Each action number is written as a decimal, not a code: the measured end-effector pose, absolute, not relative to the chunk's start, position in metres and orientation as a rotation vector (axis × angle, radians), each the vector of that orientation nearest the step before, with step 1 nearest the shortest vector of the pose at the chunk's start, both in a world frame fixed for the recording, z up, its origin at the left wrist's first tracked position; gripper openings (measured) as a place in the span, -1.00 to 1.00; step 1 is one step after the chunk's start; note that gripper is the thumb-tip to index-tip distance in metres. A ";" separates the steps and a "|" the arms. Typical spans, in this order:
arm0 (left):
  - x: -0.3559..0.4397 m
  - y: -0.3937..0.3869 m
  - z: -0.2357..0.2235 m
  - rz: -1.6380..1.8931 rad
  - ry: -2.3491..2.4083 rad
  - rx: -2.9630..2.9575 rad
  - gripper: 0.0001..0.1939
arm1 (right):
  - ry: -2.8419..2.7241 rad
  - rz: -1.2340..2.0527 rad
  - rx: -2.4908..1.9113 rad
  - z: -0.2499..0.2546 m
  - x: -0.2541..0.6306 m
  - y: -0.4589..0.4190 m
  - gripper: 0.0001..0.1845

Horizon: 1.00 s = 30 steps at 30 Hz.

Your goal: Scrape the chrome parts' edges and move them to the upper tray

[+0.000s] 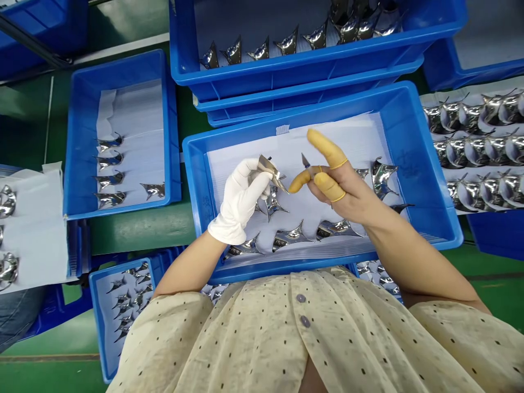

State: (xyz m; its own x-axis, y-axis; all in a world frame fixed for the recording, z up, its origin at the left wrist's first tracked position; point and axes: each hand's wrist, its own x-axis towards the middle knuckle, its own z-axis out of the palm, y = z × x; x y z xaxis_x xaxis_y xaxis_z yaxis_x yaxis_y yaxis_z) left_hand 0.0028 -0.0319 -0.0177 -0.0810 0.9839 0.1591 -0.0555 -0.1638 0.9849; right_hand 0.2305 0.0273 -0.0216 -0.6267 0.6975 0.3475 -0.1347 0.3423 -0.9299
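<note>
In the head view, mid-frame, the gloved left hand (239, 202) grips a chrome star-shaped piece (270, 170) above a blue tray (192, 180); the right hand (335, 183), in yellow finger cots (323, 147), pinches a small blade (305, 161), which could scratch the chrome if it slips.

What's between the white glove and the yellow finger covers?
The head view shows a shiny metal piece held in the white glove, then white paper and a small blade by the yellow finger covers.
</note>
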 end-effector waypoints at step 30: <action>0.018 -0.036 -0.016 1.393 1.158 1.223 -0.58 | -1.841 0.722 -0.525 -0.031 0.207 0.011 -0.74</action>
